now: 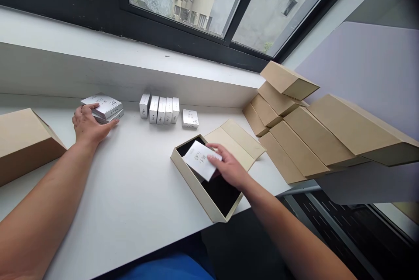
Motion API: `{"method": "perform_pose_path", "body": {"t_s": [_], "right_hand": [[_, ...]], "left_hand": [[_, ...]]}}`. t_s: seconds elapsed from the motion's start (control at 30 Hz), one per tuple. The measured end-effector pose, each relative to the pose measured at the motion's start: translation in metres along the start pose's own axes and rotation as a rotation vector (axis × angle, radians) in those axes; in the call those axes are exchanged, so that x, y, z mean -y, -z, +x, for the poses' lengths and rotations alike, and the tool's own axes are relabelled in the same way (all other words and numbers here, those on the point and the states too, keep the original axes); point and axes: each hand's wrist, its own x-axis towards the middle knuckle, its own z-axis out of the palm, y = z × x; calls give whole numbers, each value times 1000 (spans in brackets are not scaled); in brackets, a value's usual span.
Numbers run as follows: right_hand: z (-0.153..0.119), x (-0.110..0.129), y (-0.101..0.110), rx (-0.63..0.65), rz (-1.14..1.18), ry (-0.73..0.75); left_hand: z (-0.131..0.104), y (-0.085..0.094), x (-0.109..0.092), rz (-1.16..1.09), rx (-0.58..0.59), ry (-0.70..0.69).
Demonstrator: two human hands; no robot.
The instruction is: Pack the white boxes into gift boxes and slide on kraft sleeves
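My left hand (87,125) rests at the left on a small stack of flat white boxes (104,105), its fingers and thumb around their near side. My right hand (225,164) grips a white box (200,157) with printed text, thumb on top, held tilted over an open tan box (193,180). The tan box has a black interior, and its lid (240,138) is folded back on the far right side. Whatever lies beneath the held white box is mostly hidden.
Several small white boxes stand upright (161,110) near the wall, with a flat white box (190,118) beside them. Tan boxes (314,133) are stacked at the right. Another tan box (29,140) sits at the far left. The table's front edge runs below.
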Motion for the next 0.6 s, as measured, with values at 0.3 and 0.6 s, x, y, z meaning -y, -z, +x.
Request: {"method": "perform_pose_path", "body": {"t_s": [0.3,0.6], "right_hand": [[-25,-6,2,275,-582,183],[-1,-19,-21,58,-698,368]], "left_hand": [[-4,4,-10,82,30,-8],[-8,9,-12,59,58,-29]]}}
